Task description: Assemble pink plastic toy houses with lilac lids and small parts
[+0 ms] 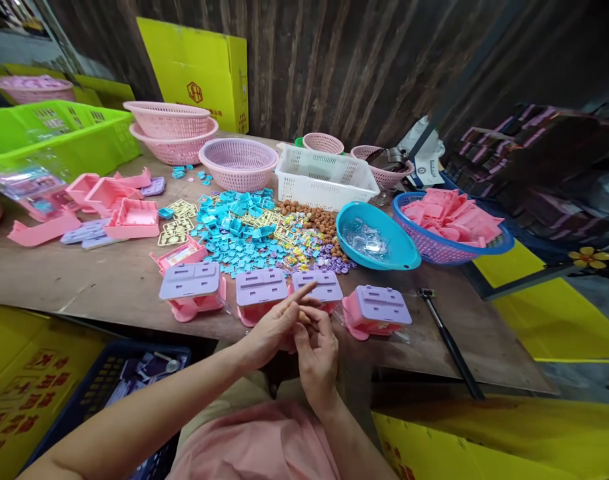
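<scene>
My left hand (272, 330) and my right hand (318, 353) meet over the table's front edge, fingers touching. The left index finger points out to the right while its thumb bends in. On the right hand, fingers and thumb are curled together. Whatever may be between them is hidden. Just beyond stand toy pieces with lilac tops and pink bases in a row: one at the left (192, 283), a second box (261, 290), a third box (322, 287) partly behind my fingers, and a fourth box (382, 307). Clear plastic bits stick out beside some of them.
Small blue parts (234, 233) and brown pieces (309, 217) are heaped mid-table. A blue bowl (404, 257) and a basket of pink parts (424, 250) stand right, near a hammer (449, 340). A white basket (324, 183) is behind; pink housings (134, 217) lie left.
</scene>
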The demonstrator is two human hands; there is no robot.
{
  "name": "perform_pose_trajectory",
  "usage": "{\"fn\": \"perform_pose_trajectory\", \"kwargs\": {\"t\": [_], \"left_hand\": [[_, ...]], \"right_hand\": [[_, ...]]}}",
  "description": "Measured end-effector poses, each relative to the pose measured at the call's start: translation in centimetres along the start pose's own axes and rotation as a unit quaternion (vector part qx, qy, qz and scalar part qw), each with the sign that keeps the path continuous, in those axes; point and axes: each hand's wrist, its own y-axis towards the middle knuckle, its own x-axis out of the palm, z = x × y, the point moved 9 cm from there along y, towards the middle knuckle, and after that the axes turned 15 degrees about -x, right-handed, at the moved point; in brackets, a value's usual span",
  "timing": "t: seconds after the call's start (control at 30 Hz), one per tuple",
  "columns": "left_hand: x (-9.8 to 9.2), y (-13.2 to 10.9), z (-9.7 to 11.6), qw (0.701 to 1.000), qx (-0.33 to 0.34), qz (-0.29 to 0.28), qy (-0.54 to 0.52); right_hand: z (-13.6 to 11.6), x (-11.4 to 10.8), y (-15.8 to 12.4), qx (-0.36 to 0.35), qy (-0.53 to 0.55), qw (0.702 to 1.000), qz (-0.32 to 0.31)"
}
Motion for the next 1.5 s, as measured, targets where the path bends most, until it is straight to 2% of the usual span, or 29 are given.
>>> {"fn": "perform_pose_trajectory", "kwargs": {"t": [0.1,0.17,0.33,0.4,0.43,0.47,0.5,0.57,0.6,0.63,0.67,0.73,0.8,0.93,1.0,1.2,1.5], "left_hand": [[-2.2,-1.0,1.5,0.996,0.039,0.073,0.027],[-3.1,-1.4,1.8,0.993,0.034,0.099,0.044],[-3.0,-1.6,-0.7,0.996,-0.064,0.050,-0.035],[-3.3,-2.1,-0.7,0.994,-0.063,0.071,0.046],[-3.9,-2.4,-0.1,0.986,-0.036,0.109,0.123],[-4.5,-2.9,1.1,0.962,0.006,0.161,0.223],[-5.1,-3.6,2.5,0.915,0.054,0.220,0.333],[-5.7,-4.4,5.0,0.775,0.123,0.310,0.537],[-5.9,-4.2,5.5,0.706,0.126,0.325,0.617],[-6.3,-3.7,5.7,0.652,0.109,0.319,0.679],[-6.9,-3.0,5.7,0.615,0.083,0.302,0.724],[-8.0,-1.8,5.7,0.581,0.030,0.261,0.770],[-8.8,-1.1,6.2,0.580,-0.004,0.233,0.781],[-9.2,-0.5,7.5,0.630,-0.030,0.188,0.753],[-9.5,-0.4,7.9,0.645,-0.044,0.179,0.741],[-9.6,-0.1,8.4,0.648,-0.044,0.165,0.743],[-9.2,-0.5,8.4,0.633,-0.024,0.173,0.754]], "right_hand": [[0.1,-0.3,0.3,-0.009,-0.034,0.999,-0.016],[-0.4,-0.2,0.7,-0.043,-0.074,0.995,-0.044],[-1.7,0.4,1.1,-0.127,-0.108,0.983,-0.080],[-1.9,0.9,1.1,-0.142,-0.120,0.978,-0.097],[-1.7,1.0,1.0,-0.139,-0.124,0.977,-0.102],[-1.5,1.2,0.9,-0.132,-0.126,0.978,-0.106],[-1.2,1.4,0.7,-0.122,-0.129,0.978,-0.109],[-0.6,2.3,0.0,-0.119,-0.142,0.975,-0.122],[-0.4,2.9,-0.4,-0.129,-0.152,0.971,-0.133],[-0.3,3.6,-0.7,-0.144,-0.167,0.965,-0.141],[-0.1,4.1,-1.0,-0.161,-0.187,0.959,-0.142],[0.3,4.8,-1.3,-0.193,-0.243,0.943,-0.120],[0.8,5.1,-1.0,-0.217,-0.298,0.925,-0.093],[2.1,6.1,0.6,-0.247,-0.333,0.905,-0.099],[2.6,6.5,1.3,-0.257,-0.340,0.899,-0.104],[3.3,7.3,1.2,-0.270,-0.364,0.883,-0.121],[3.3,8.0,1.0,-0.233,-0.393,0.881,-0.122]]}}
